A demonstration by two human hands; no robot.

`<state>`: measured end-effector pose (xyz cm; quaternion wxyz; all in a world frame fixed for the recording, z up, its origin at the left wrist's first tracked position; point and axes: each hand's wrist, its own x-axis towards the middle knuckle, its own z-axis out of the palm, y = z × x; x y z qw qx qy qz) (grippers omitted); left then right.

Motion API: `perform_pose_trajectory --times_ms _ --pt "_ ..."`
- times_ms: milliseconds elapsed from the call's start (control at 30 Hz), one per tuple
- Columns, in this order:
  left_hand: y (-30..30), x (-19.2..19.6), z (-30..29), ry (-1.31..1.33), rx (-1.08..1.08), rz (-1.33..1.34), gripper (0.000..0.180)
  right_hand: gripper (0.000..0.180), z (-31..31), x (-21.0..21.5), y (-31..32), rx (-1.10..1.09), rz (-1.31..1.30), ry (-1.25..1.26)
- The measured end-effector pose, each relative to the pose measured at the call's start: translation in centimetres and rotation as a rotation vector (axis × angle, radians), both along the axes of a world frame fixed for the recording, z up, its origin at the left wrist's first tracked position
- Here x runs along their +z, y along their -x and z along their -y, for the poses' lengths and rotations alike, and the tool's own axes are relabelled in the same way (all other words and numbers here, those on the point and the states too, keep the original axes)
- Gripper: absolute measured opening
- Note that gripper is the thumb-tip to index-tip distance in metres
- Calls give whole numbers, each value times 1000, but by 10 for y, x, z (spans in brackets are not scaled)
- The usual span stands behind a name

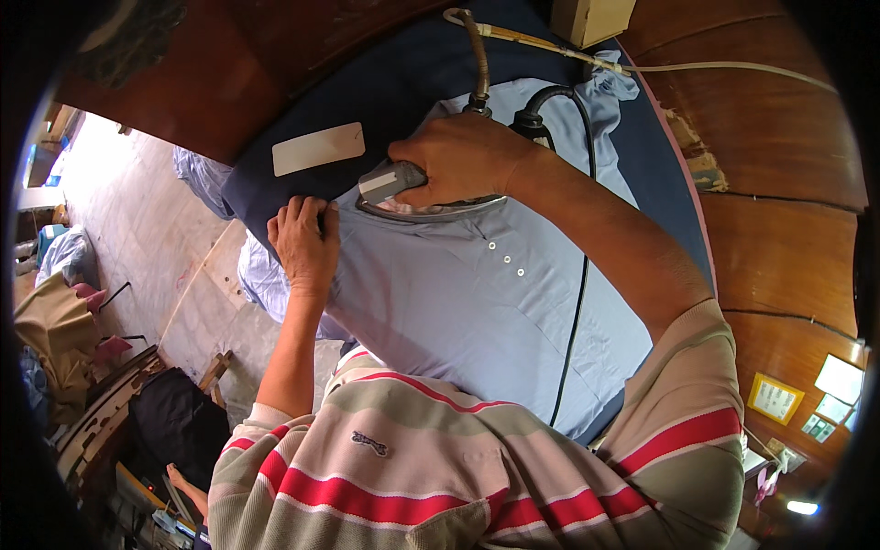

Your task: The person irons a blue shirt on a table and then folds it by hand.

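Observation:
A light blue shirt (431,275) lies spread over the dark blue cover of a board, with a few white buttons (507,259) showing. My right hand (467,156) is wrapped round the handle of a steam iron (390,181), whose soleplate rests on the upper part of the shirt. My left hand (304,243) is at the shirt's left edge, just left of the iron's tip. Its fingers are bent and closed on the cloth; the fingertips are partly hidden.
A black cord (587,238) runs from the iron side down across the shirt. Beyond my left hand lies a white card (319,149). A hose (478,55), a thin cane (527,38) and a box (591,20) are at the far side. Wooden panels (779,247) stand at right.

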<state>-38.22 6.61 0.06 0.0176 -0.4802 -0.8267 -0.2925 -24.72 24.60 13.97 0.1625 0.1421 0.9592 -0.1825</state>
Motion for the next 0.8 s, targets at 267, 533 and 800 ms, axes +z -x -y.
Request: perform_pose_trajectory --times_ms 267,533,800 --pt "1 2 1 -15 6 25 12 44 18 9 -15 -267 -57 -32" --pt "-1 4 2 -45 -5 41 12 45 35 -5 1 -324 -67 -108" --pt "2 2 3 -52 6 59 11 42 21 -2 -5 -164 -50 -85"
